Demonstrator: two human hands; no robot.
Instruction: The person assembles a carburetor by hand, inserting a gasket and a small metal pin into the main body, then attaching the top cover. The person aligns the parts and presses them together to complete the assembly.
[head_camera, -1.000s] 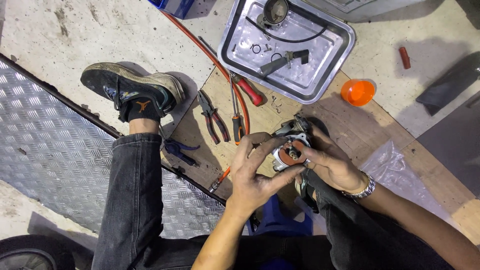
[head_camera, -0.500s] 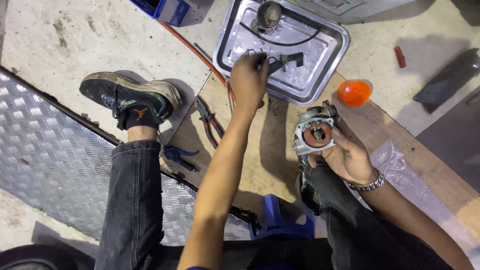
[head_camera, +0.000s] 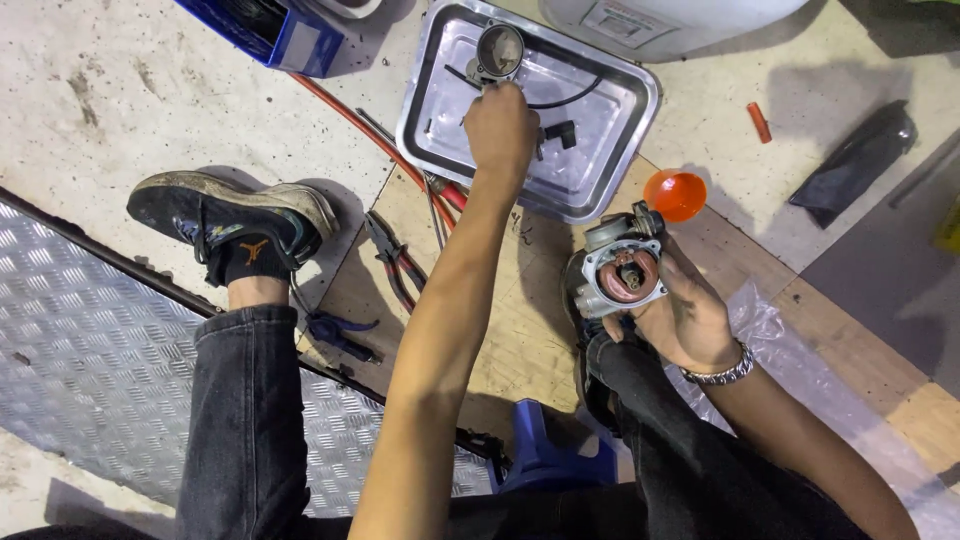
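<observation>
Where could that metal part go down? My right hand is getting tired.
Bare plywood board lies between the red-handled pliers and the grey metal carburettor body. The shiny steel tray is crowded under the left hand.

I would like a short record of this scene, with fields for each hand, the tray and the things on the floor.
left hand: reaches into the metal tray, over small dark parts; what the fingers grip is hidden
right hand: holds a grey carburettor body, open side facing the camera
metal tray: shiny, on the floor, holds a round part and small dark pieces
floor items: orange funnel, pliers, blue stool
</observation>
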